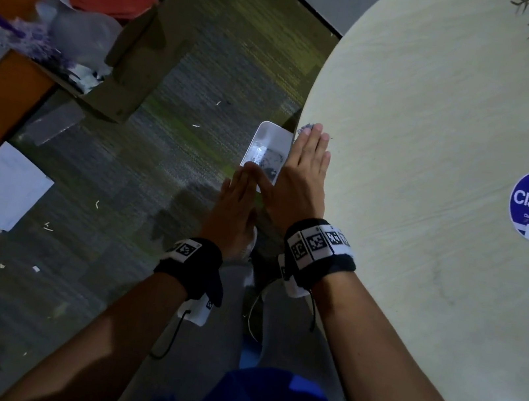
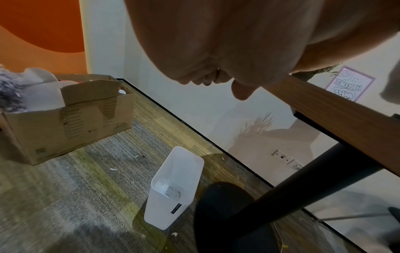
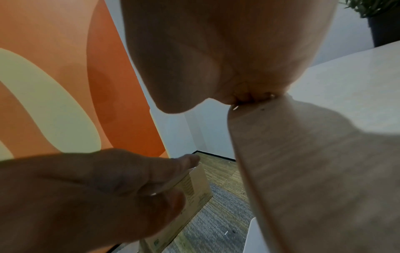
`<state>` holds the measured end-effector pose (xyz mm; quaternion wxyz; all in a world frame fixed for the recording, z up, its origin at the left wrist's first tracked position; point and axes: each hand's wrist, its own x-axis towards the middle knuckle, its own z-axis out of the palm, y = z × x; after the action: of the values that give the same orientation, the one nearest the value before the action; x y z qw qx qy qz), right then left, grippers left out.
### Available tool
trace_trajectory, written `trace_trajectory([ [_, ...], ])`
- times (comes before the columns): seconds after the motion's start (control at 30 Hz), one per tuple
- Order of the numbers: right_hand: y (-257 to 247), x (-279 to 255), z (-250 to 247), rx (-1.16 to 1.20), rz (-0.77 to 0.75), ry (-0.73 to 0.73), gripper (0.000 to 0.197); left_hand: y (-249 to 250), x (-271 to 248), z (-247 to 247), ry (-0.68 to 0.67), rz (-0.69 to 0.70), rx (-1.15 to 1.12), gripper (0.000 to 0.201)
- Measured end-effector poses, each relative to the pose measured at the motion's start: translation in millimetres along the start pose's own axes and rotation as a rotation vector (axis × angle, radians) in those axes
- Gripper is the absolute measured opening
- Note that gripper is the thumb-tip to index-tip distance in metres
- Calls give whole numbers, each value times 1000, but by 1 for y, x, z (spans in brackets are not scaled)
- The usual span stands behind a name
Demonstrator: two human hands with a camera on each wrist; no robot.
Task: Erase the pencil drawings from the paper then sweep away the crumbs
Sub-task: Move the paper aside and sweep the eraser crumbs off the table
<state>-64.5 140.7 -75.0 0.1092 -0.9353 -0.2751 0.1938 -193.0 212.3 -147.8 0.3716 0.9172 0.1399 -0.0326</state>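
My head camera looks steeply down past both forearms at the table [image 1: 436, 158] edge and the white bin [image 1: 265, 152] on the floor. My left wrist camera, beneath the palm, sees that bin [image 2: 173, 188] nearer; the right looks along the table [image 3: 324, 154] edge.

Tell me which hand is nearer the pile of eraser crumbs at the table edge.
Right. The right hand lies flat on the table, fingertips at the crumb pile; the left hand hovers off the edge.
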Motion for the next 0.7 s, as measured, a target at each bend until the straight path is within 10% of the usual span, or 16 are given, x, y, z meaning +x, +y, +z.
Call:
trace_trajectory([
  [0.37,22,-24,-22,66,154,-52,120,7,6,-9,47,-27,-89,60],
  [0.7,-13,3,-2,17,-5,-1,108,-5,7,-16,105,1,-109,53],
])
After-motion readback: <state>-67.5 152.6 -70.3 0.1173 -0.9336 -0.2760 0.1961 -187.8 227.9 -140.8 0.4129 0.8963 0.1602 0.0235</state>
